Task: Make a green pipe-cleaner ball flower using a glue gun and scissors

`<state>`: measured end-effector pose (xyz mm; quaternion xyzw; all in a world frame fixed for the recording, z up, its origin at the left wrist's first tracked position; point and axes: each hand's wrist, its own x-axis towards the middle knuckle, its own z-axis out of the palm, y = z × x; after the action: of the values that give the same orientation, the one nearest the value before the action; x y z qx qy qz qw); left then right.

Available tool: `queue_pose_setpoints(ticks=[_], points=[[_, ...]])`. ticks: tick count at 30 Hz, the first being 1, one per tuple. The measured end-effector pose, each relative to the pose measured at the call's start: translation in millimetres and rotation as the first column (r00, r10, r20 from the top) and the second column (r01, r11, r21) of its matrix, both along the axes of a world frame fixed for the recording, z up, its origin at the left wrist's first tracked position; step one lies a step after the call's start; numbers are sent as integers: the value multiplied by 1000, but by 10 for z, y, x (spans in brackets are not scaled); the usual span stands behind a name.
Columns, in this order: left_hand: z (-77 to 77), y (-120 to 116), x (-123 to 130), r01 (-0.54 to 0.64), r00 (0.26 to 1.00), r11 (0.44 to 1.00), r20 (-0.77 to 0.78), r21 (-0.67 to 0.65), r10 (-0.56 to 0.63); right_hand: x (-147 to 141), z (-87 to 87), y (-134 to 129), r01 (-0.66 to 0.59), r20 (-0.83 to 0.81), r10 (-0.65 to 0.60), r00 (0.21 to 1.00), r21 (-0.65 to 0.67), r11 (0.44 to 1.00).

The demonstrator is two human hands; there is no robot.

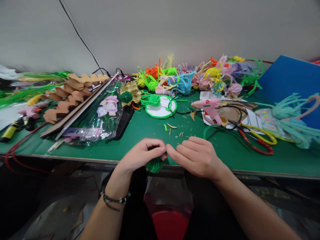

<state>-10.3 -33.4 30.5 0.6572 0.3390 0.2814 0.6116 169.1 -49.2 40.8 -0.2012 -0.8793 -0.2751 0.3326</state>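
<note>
My left hand [147, 151] is closed around a dark green bundle of pipe cleaners [155, 165], just over the table's front edge. Its thumb and fingertips meet those of my right hand [195, 155], whose fingers are curled in a pinch. What the right fingertips hold is hidden. A thin green pipe cleaner [208, 129] curves out from behind the right knuckles. Beyond the hands lies a white disc [160, 112] rimmed in green, with a light green pipe-cleaner bundle [152, 99] on its left side.
A pink glue gun [209, 108] lies behind my right hand, with red-and-yellow-handled scissors [256, 141] to its right. Colourful pipe-cleaner pieces [185, 81] line the wall. At left are a clear plastic bag [100, 121] and zigzag cardboard [67, 100]. Scraps [172, 126] dot the green table.
</note>
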Motion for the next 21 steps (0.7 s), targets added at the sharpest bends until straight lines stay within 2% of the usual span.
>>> queue_pose_setpoints(ticks=[9, 12, 14, 16, 17, 19, 21], points=[[-41, -11, 67, -101, 995, 994, -22, 28, 102, 13, -62, 42, 41, -2, -41, 999, 42, 998], [-42, -27, 81, -187, 981, 972, -26, 141, 193, 23, -79, 64, 47, -24, -47, 999, -6, 999], [-35, -38, 86, -219, 972, 935, -18, 278, 233, 32, -90, 74, 47, -50, -49, 998, -45, 998], [-28, -43, 85, -219, 969, 862, -1, 457, 246, 40, -97, 73, 43, -78, -52, 996, -108, 993], [-27, -43, 81, -209, 969, 808, 4, 551, 249, 41, -99, 70, 39, -95, -54, 994, -153, 987], [-32, -37, 74, -181, 966, 676, 2, 714, 257, 39, -96, 59, 23, -133, -60, 989, -268, 963], [-44, -30, 69, -152, 956, 541, -16, 827, 292, 33, -83, 50, -4, -169, -72, 983, -410, 912]])
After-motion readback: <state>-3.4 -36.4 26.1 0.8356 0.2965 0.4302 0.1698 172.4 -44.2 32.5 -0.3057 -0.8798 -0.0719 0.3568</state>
